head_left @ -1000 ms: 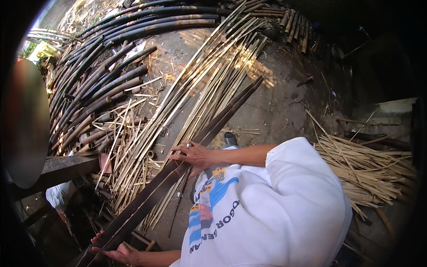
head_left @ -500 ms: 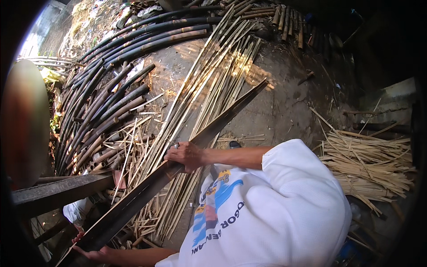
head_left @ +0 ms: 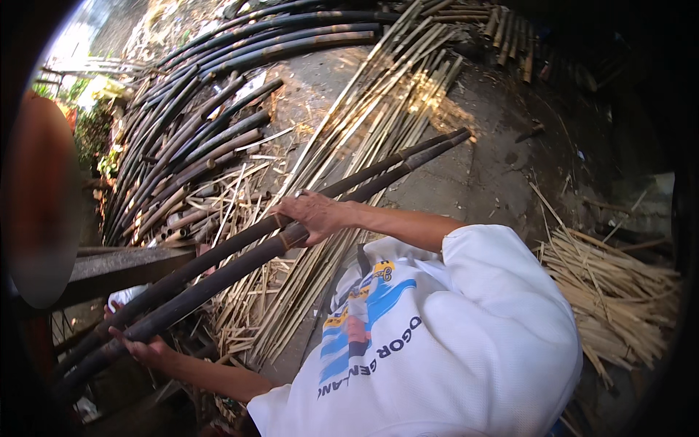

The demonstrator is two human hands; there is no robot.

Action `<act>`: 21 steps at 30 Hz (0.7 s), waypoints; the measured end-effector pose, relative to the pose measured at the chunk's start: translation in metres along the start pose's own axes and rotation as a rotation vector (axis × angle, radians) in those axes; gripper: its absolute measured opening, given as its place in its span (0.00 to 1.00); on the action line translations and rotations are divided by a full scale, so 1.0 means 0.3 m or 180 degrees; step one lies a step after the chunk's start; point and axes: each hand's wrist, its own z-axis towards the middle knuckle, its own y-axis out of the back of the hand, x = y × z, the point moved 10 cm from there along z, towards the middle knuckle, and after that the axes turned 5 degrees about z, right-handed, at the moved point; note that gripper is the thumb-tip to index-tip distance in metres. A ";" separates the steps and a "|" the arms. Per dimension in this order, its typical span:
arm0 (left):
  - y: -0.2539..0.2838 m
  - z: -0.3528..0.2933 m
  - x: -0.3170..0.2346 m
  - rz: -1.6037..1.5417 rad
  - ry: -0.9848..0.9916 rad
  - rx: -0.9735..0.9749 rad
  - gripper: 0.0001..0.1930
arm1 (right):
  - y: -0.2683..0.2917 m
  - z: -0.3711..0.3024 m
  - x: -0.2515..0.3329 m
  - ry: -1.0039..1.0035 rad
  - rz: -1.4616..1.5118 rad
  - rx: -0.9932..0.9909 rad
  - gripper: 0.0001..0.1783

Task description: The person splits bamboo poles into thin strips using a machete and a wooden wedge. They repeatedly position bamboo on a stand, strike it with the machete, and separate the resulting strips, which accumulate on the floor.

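Observation:
Two long dark lengths of bamboo, the far one and the near one, lie side by side across my front, slanting from lower left to upper right. Their rounded outer sides face up, with a narrow gap between them. My right hand, wearing a ring, is laid over both near their middle, its fingers wrapped round the bamboo. Lower left, my left hand grips the pair from beneath, with fingertips showing at the far edge. The lower ends fade into shadow.
Long pale bamboo strips lie on the ground beyond my hands. Dark bamboo poles are piled at the left and back. A heap of split slats lies at the right. A thick beam juts in from the left.
The bamboo has been turned and parted: what showed as one broad dark length now shows as two rounded lengths. Both hands remain on it, and the view has shifted slightly.

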 end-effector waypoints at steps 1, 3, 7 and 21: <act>0.006 -0.004 0.021 0.0327 -0.0025 0.0199 0.39 | -0.023 -0.004 -0.012 0.0147 -0.0271 -0.0006 0.51; -0.004 -0.077 -0.013 0.1531 -0.1563 0.1272 0.55 | -0.040 -0.007 -0.019 0.0164 0.0042 -0.0017 0.55; 0.049 -0.008 0.022 -0.0354 -0.0025 0.0143 0.30 | 0.004 0.021 0.060 0.0158 -0.0161 -0.0368 0.59; 0.223 0.017 0.096 -0.1349 0.0254 -0.0345 0.15 | -0.043 -0.021 0.180 0.0531 -0.0264 -0.0612 0.41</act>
